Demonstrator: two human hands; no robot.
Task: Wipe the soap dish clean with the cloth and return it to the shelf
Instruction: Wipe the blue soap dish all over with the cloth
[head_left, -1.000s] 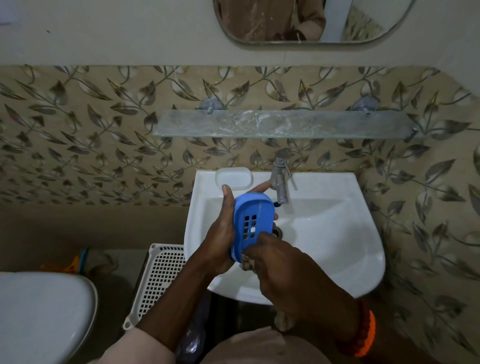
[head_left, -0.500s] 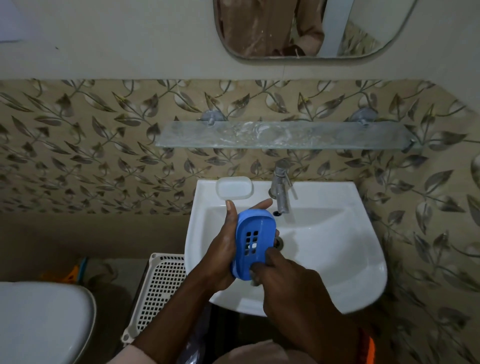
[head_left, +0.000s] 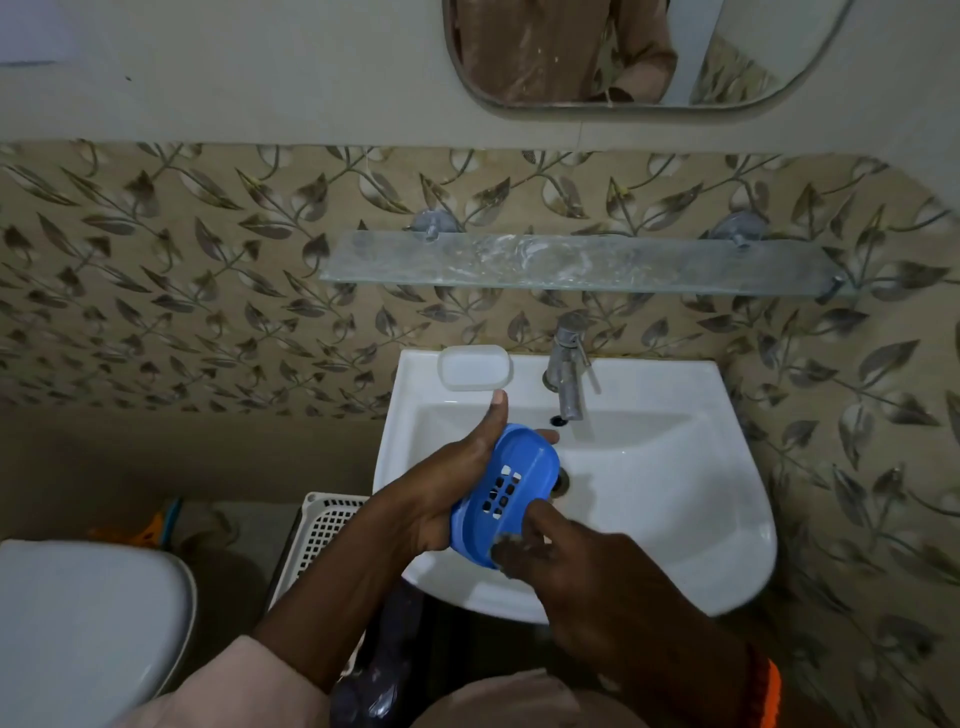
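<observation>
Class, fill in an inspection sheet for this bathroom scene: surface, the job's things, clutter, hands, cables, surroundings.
Surface: white sink, basin bare and unstained.
Job's things: blue soap dish held over the basin, slotted side showing; a small dark wad, maybe the cloth, at its lower end, unclear; glass shelf streaked with residue.
Clutter: white soap dish lid or tray on the sink rim; perforated basket on the floor.
Hands: left hand grips the dish; right hand rubs its lower end.
Cables: nothing seen.
Surroundings: tap, mirror, toilet.
</observation>
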